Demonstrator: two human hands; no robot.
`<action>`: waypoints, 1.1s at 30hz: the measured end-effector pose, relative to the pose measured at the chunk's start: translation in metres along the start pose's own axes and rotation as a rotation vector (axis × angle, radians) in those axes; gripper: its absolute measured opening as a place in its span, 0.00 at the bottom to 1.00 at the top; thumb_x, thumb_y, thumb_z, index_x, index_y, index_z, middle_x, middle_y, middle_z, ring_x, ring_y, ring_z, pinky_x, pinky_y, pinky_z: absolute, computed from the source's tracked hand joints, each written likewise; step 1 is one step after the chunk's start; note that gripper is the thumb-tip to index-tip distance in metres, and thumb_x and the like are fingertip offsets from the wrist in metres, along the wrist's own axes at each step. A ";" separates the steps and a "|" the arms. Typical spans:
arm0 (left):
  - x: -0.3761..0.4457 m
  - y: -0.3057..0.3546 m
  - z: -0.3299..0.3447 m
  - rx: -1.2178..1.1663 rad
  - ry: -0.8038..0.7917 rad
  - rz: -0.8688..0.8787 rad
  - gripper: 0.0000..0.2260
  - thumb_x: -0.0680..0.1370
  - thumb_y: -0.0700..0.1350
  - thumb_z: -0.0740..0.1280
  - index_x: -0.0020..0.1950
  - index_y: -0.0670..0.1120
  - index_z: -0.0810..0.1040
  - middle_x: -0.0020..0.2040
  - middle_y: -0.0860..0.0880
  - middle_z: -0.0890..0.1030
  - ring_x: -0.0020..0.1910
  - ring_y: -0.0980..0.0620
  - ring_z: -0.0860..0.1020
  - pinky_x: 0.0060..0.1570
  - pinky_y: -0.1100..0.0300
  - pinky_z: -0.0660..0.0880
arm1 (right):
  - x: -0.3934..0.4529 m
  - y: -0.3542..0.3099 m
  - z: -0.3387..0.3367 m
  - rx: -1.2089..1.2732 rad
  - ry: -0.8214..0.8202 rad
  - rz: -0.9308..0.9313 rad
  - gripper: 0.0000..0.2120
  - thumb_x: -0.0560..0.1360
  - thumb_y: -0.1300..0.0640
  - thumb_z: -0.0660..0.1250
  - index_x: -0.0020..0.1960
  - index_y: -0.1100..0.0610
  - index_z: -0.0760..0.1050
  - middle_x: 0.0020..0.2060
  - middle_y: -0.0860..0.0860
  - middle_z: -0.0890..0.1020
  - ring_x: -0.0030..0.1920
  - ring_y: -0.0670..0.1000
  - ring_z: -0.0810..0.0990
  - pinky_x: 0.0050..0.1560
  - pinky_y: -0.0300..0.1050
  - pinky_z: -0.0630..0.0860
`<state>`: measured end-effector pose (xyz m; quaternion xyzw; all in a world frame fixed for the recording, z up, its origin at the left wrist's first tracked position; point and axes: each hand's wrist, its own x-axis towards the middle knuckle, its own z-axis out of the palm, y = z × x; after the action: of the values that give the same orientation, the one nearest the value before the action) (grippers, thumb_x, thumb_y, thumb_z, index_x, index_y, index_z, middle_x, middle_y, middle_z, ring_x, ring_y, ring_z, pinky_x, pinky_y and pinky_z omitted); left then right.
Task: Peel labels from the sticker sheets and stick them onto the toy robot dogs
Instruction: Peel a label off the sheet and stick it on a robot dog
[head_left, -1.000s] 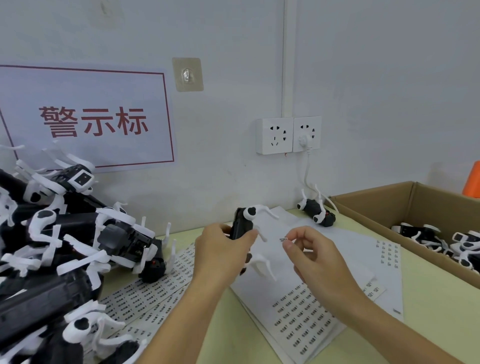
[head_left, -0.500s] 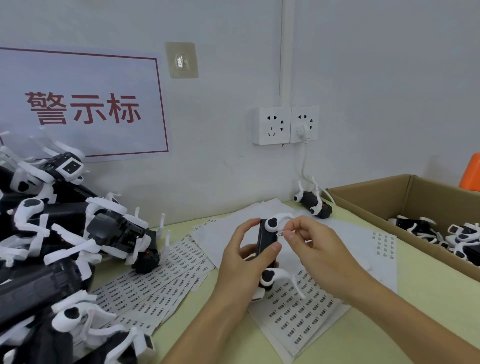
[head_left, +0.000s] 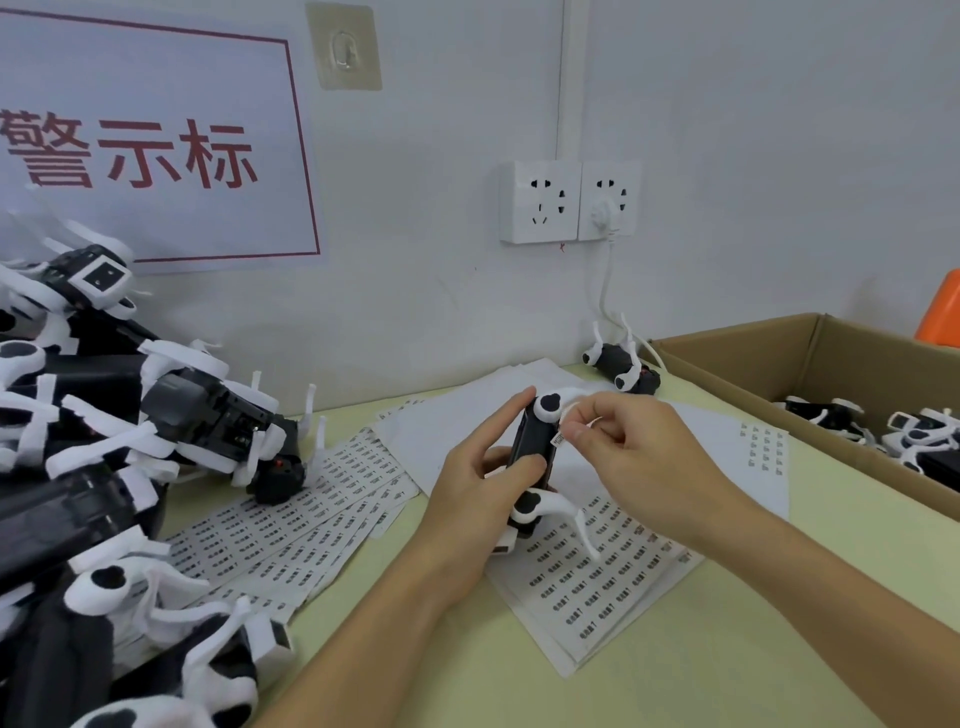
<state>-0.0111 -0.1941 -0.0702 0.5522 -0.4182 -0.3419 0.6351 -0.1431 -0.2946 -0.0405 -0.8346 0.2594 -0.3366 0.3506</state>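
The left hand (head_left: 480, 480) grips the toy dog (head_left: 532, 457) upright, steadying it while the right hand (head_left: 631, 457), at three o'clock, pinches a label (head_left: 557, 440) against it.

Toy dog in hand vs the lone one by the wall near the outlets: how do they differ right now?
1. The held toy dog is gripped upright in the left hand; the lone toy dog lies on the table, untouched.
2. The right hand presses a small label against the held toy dog's side; the lone toy dog shows no label from here.
3. The held one is over the sticker sheets; the lone one lies beyond them.

Both: black body, white legs.
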 end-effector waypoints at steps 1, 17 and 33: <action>0.000 0.000 0.000 0.003 -0.007 0.001 0.26 0.71 0.46 0.66 0.62 0.73 0.76 0.52 0.42 0.84 0.45 0.40 0.78 0.42 0.47 0.69 | 0.000 -0.001 -0.001 -0.010 0.002 0.000 0.13 0.81 0.58 0.65 0.39 0.50 0.78 0.21 0.44 0.64 0.24 0.45 0.61 0.26 0.36 0.61; 0.001 -0.003 0.000 0.054 0.002 0.037 0.24 0.70 0.50 0.72 0.62 0.73 0.77 0.50 0.47 0.85 0.43 0.51 0.83 0.48 0.59 0.79 | 0.000 -0.011 -0.002 -0.021 -0.020 0.076 0.12 0.80 0.56 0.67 0.38 0.50 0.83 0.22 0.45 0.64 0.23 0.45 0.61 0.27 0.36 0.61; 0.001 -0.003 0.001 0.053 0.060 0.047 0.19 0.76 0.47 0.72 0.61 0.71 0.79 0.51 0.45 0.85 0.49 0.51 0.82 0.55 0.54 0.77 | -0.001 -0.008 0.002 -0.028 0.011 0.038 0.13 0.79 0.57 0.68 0.36 0.49 0.81 0.24 0.49 0.67 0.21 0.45 0.62 0.24 0.32 0.61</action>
<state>-0.0110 -0.1959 -0.0729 0.5688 -0.4205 -0.2990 0.6405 -0.1404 -0.2884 -0.0357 -0.8325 0.2819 -0.3307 0.3437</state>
